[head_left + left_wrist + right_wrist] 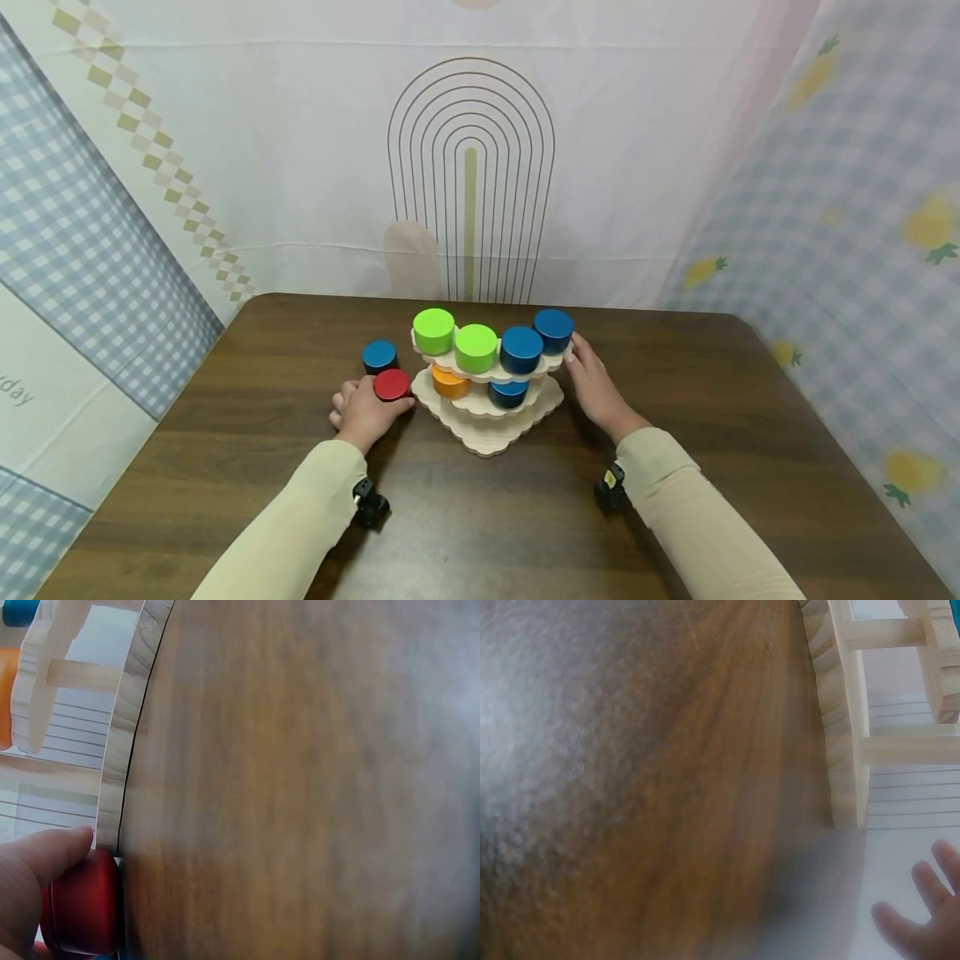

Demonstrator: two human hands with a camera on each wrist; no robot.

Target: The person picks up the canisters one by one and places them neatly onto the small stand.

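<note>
My left hand (pixel 365 414) holds a round red tin (pixel 392 385) at the left of a tiered wooden stand (pixel 486 435). In the left wrist view the thumb lies against the red tin (pixel 84 904), low by the table. Just behind it stands a blue tin (pixel 379 356). On the stand's top tier sit two green tins (pixel 476 348) and two blue tins (pixel 521 350); an orange tin (pixel 450 383) and another blue tin (pixel 507 394) sit lower. My right hand (pixel 597 385) is beside the top tier's right end, fingers (pixel 930 889) extended and spread; contact there is unclear.
The stand is on a dark brown wooden table (pixel 675 375) with rounded far corners. Behind the table hangs a pale printed cloth (pixel 315 167), and checked cloth (pixel 847 250) covers the right side.
</note>
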